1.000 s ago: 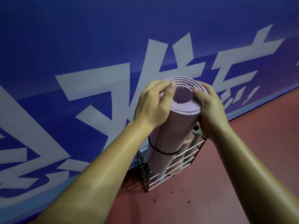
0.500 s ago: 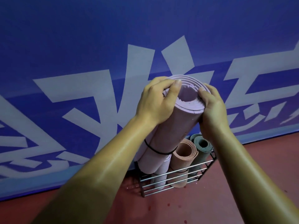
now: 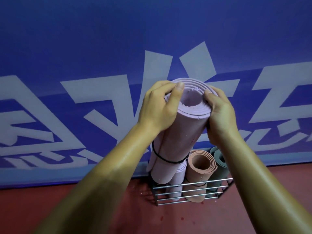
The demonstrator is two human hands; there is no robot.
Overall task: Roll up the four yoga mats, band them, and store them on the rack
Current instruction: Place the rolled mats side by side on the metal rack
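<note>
Clamping my left hand (image 3: 158,107) and right hand (image 3: 219,112) round the banded lilac mat (image 3: 182,141) at its top, I held it tilted at the wire rack (image 3: 185,195), left end. A lilac roll (image 3: 177,183), peach roll (image 3: 199,171) and green roll (image 3: 221,166) stood inside; I couldn't read the wall lettering (image 3: 157,68).

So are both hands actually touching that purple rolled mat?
Touching. The head view shows the left hand curled over the purple mat at its top rim, the right hand clasping the other side.
</note>
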